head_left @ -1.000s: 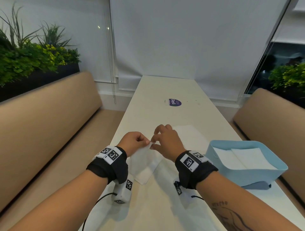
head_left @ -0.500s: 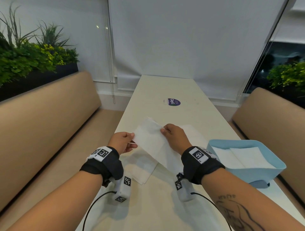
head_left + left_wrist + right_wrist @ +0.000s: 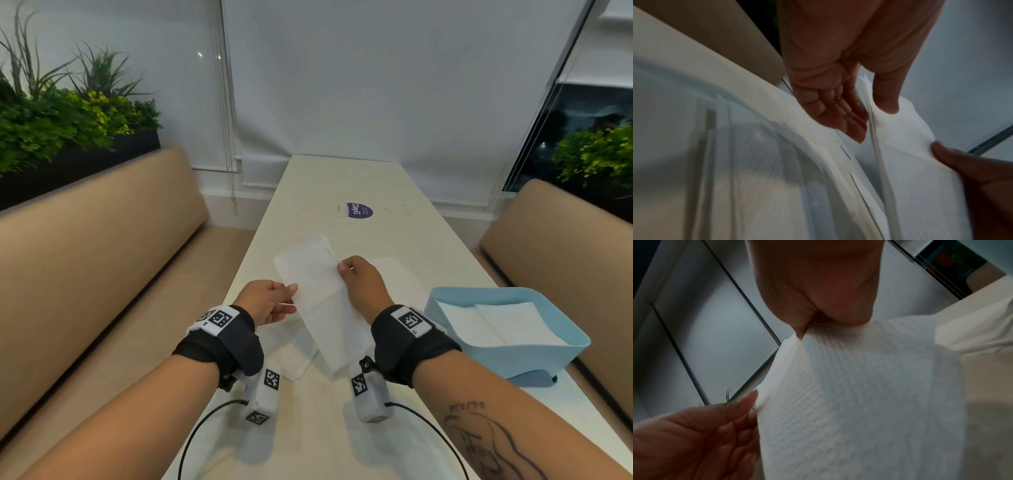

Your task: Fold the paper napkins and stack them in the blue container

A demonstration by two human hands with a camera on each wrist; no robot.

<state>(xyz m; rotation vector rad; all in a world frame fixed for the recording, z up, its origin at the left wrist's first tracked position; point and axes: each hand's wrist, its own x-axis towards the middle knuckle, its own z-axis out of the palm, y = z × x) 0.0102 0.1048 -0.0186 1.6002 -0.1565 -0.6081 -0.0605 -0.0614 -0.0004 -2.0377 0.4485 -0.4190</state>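
A white embossed paper napkin [image 3: 315, 281] hangs above the table as a long strip, running from far left toward me. My left hand [image 3: 291, 296] pinches its left edge between thumb and fingers, as the left wrist view shows with the left hand [image 3: 871, 116] on the napkin [image 3: 920, 178]. My right hand [image 3: 342, 269] pinches the opposite edge; in the right wrist view the right hand [image 3: 818, 324] bunches the napkin [image 3: 859, 394] at its top. The blue container [image 3: 534, 356] stands at the right with folded napkins [image 3: 496, 322] lying inside.
More white napkins [image 3: 294, 359] lie on the white table [image 3: 325, 428] beneath my left wrist, and another sheet [image 3: 397, 277] lies beyond my right hand. A purple round sticker [image 3: 358, 209] sits farther up. Beige benches [image 3: 85, 274] flank the narrow table.
The napkin has come up off the pile and opened out into a long strip. My hands have moved apart, each still holding an edge.
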